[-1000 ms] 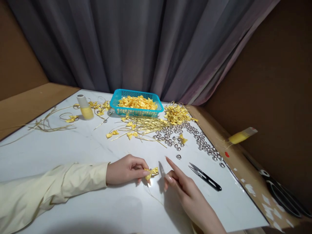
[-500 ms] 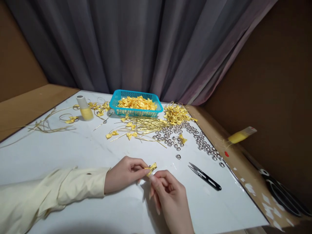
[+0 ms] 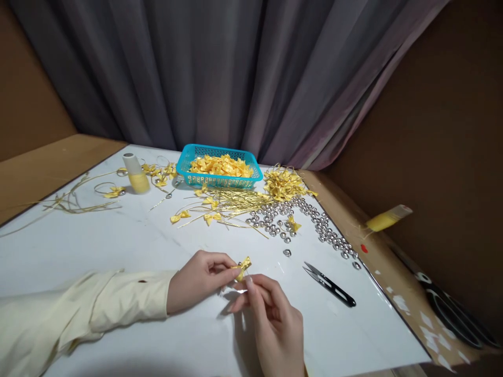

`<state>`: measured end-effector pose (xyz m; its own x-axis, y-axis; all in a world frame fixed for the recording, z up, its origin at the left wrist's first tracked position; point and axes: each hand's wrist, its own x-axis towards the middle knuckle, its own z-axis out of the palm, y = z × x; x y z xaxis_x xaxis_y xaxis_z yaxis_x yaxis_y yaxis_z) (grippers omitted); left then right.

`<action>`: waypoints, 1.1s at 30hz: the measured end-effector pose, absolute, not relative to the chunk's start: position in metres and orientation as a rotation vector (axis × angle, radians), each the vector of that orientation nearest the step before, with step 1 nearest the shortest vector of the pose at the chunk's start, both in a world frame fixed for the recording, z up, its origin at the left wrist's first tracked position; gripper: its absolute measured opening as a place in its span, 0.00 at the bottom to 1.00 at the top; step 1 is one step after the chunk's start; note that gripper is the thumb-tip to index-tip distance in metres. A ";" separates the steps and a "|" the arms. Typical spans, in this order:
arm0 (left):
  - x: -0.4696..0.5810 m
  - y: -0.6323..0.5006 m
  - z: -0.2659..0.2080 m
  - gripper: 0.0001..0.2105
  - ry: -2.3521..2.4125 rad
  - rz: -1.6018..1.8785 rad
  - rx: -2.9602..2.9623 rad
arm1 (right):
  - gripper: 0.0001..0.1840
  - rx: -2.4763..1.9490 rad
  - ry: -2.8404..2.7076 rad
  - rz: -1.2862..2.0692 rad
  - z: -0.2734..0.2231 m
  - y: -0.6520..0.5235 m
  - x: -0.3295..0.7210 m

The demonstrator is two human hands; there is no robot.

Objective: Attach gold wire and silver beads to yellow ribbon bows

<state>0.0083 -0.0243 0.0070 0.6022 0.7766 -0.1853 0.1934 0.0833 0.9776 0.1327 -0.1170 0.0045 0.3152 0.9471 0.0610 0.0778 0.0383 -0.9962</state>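
A small yellow ribbon bow (image 3: 244,265) is pinched between the thumb and fingers of my left hand (image 3: 202,280), just above the white tabletop. A tiny silvery bead shows beside the bow, close to my left fingertips. Just right of and below the bow, my right hand (image 3: 275,314) has its thumb and index finger pressed together on what looks like a thin thread (image 3: 247,273) running to the bow. The other right fingers are curled, with one stretched out toward the left. Black thread snips (image 3: 329,284) lie to the right of my right hand.
A blue basket (image 3: 220,182) of yellow bows stands at the back. Gold cords (image 3: 239,201), tied bows (image 3: 285,183) and silver beads (image 3: 324,228) lie before and beside it. Yellow thread spools stand left (image 3: 137,180) and right (image 3: 389,217). Scissors (image 3: 451,309) lie beyond the right edge.
My right hand has turned slightly and its lower fingers have swung up and left beneath the bow. The bow has tilted a little; my left hand has hardly moved.
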 end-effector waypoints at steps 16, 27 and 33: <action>0.007 -0.025 0.007 0.11 0.824 0.601 1.408 | 0.16 -1.541 -1.632 0.583 -0.006 -0.110 0.141; 0.007 -0.027 0.006 0.11 0.862 0.592 1.480 | 0.14 -1.534 -1.681 0.537 -0.009 -0.111 0.141; 0.007 -0.025 0.004 0.12 0.861 0.588 1.515 | 0.13 -1.472 -1.671 0.501 -0.008 -0.117 0.141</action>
